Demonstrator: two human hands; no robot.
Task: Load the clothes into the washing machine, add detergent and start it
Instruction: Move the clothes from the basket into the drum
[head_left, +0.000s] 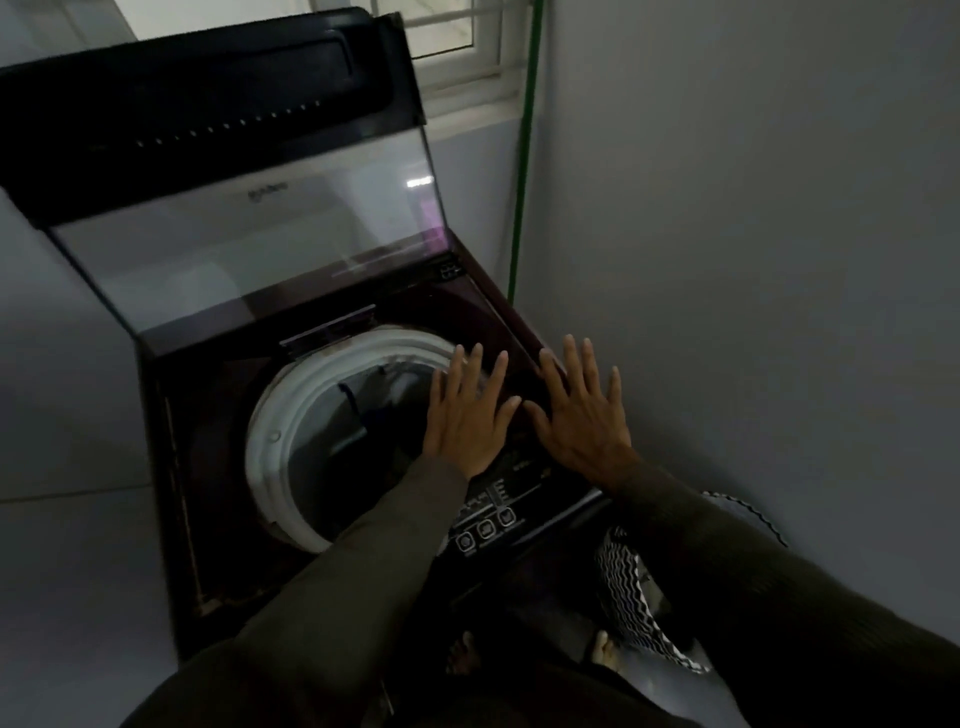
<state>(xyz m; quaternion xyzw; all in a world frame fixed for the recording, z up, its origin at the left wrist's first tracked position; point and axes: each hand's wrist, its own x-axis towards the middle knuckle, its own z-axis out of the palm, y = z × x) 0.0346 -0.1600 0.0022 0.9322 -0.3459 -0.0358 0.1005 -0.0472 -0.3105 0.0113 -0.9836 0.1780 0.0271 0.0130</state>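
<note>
1. Left hand (470, 415): fingers straight and spread, palm down, holding nothing; centre of frame, over the right edge of the drum opening (332, 436).
2. Right hand (582, 410): likewise flat and spread, no grip on anything; just right of the left hand, over the dark top edge of the washer (208, 467). Thumbs nearly meeting. Contact with the surface impossible to confirm.
3. Control panel (493, 514): directly below both wrists, toward lower centre, three round buttons showing beside the left sleeve.
4. Lid (244, 228): raised, glass pane tilted back toward upper left, so the drum stands open to load.
5. Clothes: probably the zigzag-patterned fabric (623, 582) at lower right, below the right forearm, apparently in a basket, though its rim is hard to make out. Lies down and right of both hands, well apart from the drum; right hand nearer.
6. Drum contents dim; some dark shape inside, not identifiable. Detergent not visible anywhere. Panel markings too blurred to read.
7. Green pipe (524, 156) up the wall corner, window (457, 31) at top.
</note>
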